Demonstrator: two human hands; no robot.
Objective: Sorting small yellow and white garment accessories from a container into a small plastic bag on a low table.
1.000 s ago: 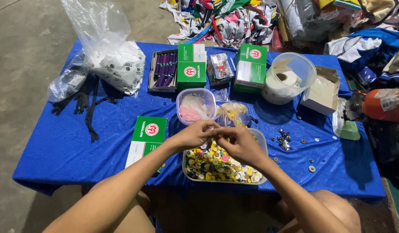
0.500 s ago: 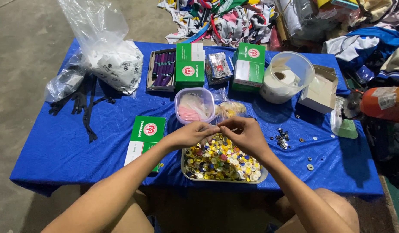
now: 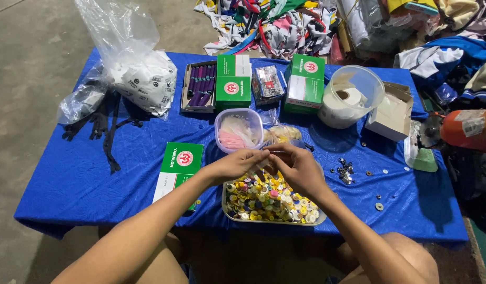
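The left hand (image 3: 236, 164) and right hand (image 3: 298, 167) meet fingertip to fingertip, pinching something too small to make out, just above a tray of coloured buttons (image 3: 269, 200). Behind them stands a lidded tub (image 3: 239, 130); a green box (image 3: 178, 163) lies left on the blue surface (image 3: 74, 179).

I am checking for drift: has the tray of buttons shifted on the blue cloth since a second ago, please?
No. The tray of buttons stays put beside the green box.
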